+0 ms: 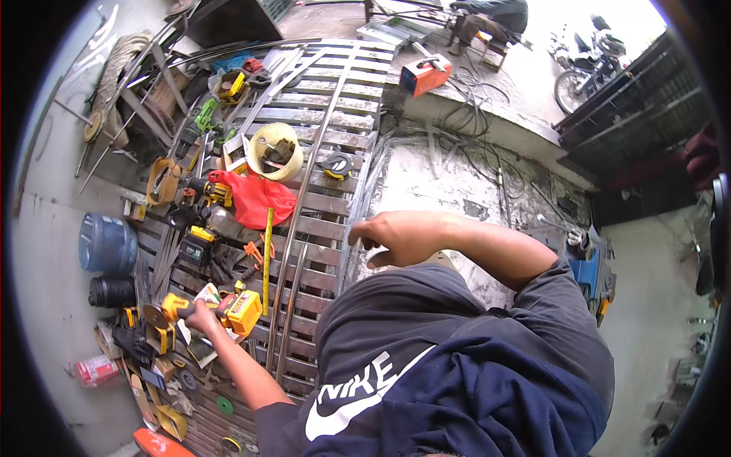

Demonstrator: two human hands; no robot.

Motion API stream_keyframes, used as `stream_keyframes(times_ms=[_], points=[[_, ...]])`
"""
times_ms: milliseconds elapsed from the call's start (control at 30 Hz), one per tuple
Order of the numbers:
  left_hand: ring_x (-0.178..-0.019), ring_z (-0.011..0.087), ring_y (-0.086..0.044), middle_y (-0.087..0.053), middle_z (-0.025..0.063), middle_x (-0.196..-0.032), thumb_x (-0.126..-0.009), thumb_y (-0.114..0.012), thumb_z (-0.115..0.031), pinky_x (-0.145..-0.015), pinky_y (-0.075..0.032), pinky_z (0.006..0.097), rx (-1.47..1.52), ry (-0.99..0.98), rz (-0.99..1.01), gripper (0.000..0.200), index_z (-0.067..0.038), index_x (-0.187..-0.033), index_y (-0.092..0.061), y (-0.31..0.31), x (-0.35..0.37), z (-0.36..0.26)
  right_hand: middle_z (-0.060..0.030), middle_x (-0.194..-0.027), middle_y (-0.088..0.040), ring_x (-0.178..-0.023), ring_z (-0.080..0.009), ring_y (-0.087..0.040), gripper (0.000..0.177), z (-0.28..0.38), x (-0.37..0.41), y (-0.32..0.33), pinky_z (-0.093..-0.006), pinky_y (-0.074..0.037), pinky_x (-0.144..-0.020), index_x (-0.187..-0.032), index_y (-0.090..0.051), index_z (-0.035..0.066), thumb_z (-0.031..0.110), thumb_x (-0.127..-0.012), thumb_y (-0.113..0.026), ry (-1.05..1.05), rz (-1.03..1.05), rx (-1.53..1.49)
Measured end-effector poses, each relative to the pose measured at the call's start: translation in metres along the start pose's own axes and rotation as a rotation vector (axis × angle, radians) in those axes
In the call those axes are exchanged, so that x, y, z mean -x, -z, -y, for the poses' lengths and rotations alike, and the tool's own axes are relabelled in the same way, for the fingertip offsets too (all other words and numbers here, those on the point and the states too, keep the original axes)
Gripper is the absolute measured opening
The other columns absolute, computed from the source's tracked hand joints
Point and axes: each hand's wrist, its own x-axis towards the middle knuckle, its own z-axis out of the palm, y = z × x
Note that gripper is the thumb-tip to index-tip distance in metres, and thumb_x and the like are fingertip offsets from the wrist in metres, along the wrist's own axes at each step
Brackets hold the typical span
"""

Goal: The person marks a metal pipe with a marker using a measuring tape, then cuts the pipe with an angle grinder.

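My left hand is closed around a yellow cordless angle grinder. The grinder's disc points to the left, and its yellow battery sticks out on the right. Bent in front of my body, my right hand has its fingers loosely curled, thumb apart, and nothing visible in them. It hovers over the edge of a slatted metal bench. Long metal bars lie along the slats. A yellow strip, like a ruler, lies right of the grinder.
A red cloth, a cream bucket, a tape measure and a yellow drill crowd the bench. Left stands a blue jug. Farther off are an orange machine, cables, a seated person and a motorcycle.
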Motion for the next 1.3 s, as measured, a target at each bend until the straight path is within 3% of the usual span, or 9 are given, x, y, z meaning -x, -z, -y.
stream_keyframes(times_ms=[167,267,400,467,567,700,833,933,1300], points=[[-0.08,0.0241,-0.073,-0.073,0.0166,-0.097,-0.102,-0.077,-0.007,-0.075,-0.064,0.0395,0.404,-0.31,0.536,0.042,0.008,-0.136,-0.057,0.033,0.171,-0.186,-0.0205,-0.136,-0.074,-0.13,-0.0332,-0.073,0.067,0.007,-0.046,0.017,-0.047,-0.057,-0.112,-0.154,-0.055,0.001,0.031,-0.103,-0.086,0.394,-0.35,-0.256],[-0.122,0.0268,-0.071,-0.068,0.0194,-0.14,-0.11,-0.066,-0.015,-0.11,-0.057,0.0458,0.487,-0.521,0.784,0.055,0.004,-0.159,-0.049,0.019,0.313,-0.297,-0.0211,-0.16,-0.06,-0.146,-0.032,-0.061,0.094,0.028,-0.075,0.031,-0.0506,-0.051,-0.121,-0.172,-0.031,0.005,0.038,-0.104,-0.085,0.523,-0.172,-0.838],[-0.143,0.0375,-0.063,-0.06,0.0228,-0.157,-0.108,-0.073,-0.04,-0.117,-0.05,0.0475,-0.116,-0.95,0.728,0.07,0.001,-0.161,-0.053,0.019,0.385,-0.344,-0.0185,-0.123,-0.076,-0.111,-0.0286,-0.077,0.054,0.024,-0.042,0.042,-0.0465,-0.064,-0.096,-0.145,-0.061,-0.001,0.027,-0.104,-0.081,0.459,-0.067,-1.338],[-0.133,0.0352,-0.07,-0.07,0.0228,-0.146,-0.107,-0.076,-0.035,-0.114,-0.053,0.0448,-0.116,-0.955,0.651,0.058,0.002,-0.15,-0.064,0.022,0.391,-0.327,-0.0141,-0.094,-0.074,-0.077,-0.0286,-0.077,0.036,0.0,-0.004,0.057,-0.0435,-0.065,-0.072,-0.124,-0.066,-0.003,0.019,-0.098,-0.081,0.345,-0.285,-1.148],[-0.128,0.0355,-0.074,-0.078,0.0217,-0.132,-0.107,-0.077,-0.032,-0.112,-0.054,0.0442,-0.012,-0.68,0.493,0.046,-0.001,-0.14,-0.071,0.014,0.39,-0.248,-0.0123,-0.086,-0.07,-0.07,-0.0257,-0.072,0.018,-0.097,0.002,0.073,-0.0398,-0.058,-0.064,-0.105,-0.066,-0.003,0.013,-0.102,-0.073,0.27,-0.531,-0.947],[-0.128,0.043,-0.073,-0.077,0.0249,-0.134,-0.105,-0.079,-0.033,-0.112,-0.056,0.0482,-0.329,-0.306,0.263,0.047,-0.002,-0.14,-0.071,0.002,0.42,-0.073,-0.0142,-0.099,-0.068,-0.073,-0.0253,-0.069,0.065,-0.194,0.028,0.106,-0.0376,-0.059,-0.063,-0.138,-0.056,0.004,0.064,-0.116,-0.049,0.355,-0.292,-1.22],[-0.143,0.0452,-0.062,-0.065,0.0293,-0.151,-0.106,-0.075,-0.034,-0.12,-0.051,0.0517,-0.643,0.024,0.413,0.057,0.002,-0.149,-0.062,-0.018,0.522,0.047,-0.0148,-0.102,-0.068,-0.074,-0.026,-0.069,0.074,-0.23,0.058,0.114,-0.0372,-0.059,-0.064,-0.139,-0.056,0.002,0.07,-0.116,-0.042,0.164,-0.2,-1.219],[-0.154,0.0458,-0.051,-0.054,0.0238,-0.163,-0.108,-0.072,-0.034,-0.122,-0.048,0.06,-0.952,0.271,0.646,0.063,-0.001,-0.158,-0.052,-0.028,0.586,0.069,-0.0155,-0.103,-0.067,-0.074,-0.0262,-0.069,0.073,-0.24,0.062,0.106,-0.038,-0.059,-0.065,-0.138,-0.056,0.0,0.068,-0.118,-0.038,0.191,-0.144,-1.122],[-0.15,0.0411,-0.055,-0.059,0.0222,-0.158,-0.107,-0.071,-0.03,-0.122,-0.047,0.0549,-0.82,0.203,0.36,0.056,-0.001,-0.153,-0.06,-0.006,0.665,0.05,-0.0127,-0.09,-0.064,-0.062,-0.0223,-0.062,0.079,-0.248,0.039,0.085,-0.0369,-0.052,-0.055,-0.139,-0.056,0.001,0.075,-0.115,-0.04,0.285,-0.024,-1.134]])
